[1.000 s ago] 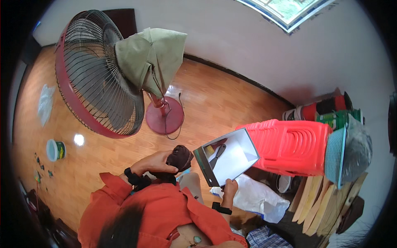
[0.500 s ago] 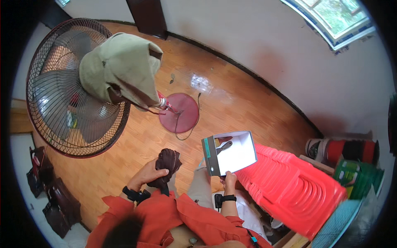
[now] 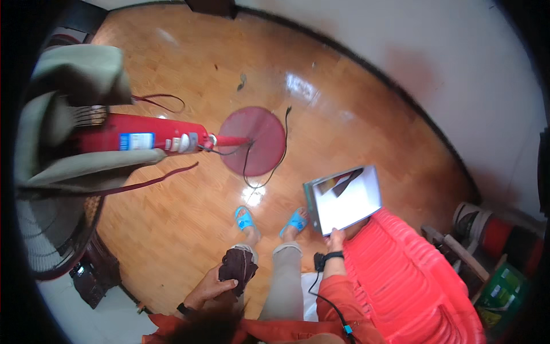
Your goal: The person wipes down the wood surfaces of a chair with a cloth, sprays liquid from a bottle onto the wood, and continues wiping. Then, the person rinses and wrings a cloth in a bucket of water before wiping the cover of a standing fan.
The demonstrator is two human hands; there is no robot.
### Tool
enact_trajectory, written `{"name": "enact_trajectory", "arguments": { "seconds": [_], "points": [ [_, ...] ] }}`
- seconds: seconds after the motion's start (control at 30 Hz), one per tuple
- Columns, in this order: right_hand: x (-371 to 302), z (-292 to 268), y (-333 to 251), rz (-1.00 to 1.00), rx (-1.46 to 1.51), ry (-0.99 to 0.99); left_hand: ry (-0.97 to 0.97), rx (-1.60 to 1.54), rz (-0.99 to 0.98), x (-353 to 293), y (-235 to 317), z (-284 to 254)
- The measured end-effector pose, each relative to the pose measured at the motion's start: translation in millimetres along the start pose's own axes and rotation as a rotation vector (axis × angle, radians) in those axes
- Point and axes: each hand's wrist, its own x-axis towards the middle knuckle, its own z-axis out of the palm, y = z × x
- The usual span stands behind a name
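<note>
My left hand is closed around a crumpled dark brown cloth, held above my left leg. Out to the right, my right hand grips the near edge of an open shallow box. White lines the inside of this box, and its outer side is dark grey-green. A dark scraper-like tool lies against the box's far inner wall, partly blurred. Beneath the box and right forearm is a stack of red plastic stools.
A standing fan with a red post and round base is at the left, draped in olive cloth. Its black cord lies on the wooden floor. At right are a green package and a wall.
The view has swung downward, bringing my feet in blue slippers into sight. The fan's post now shows at the left. The box is tilted more; both hands keep their holds.
</note>
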Motion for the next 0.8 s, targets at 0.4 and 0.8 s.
{"name": "enact_trajectory", "arguments": {
  "seconds": [0.4,0.8],
  "points": [
    [129,73,62,0.283,-0.016,0.097,0.147,-0.184,-0.206,65,13,-9],
    [-147,364,-54,-1.213,-0.529,-0.718,0.101,-0.169,-0.047,4,-4,-43]
  ]
}}
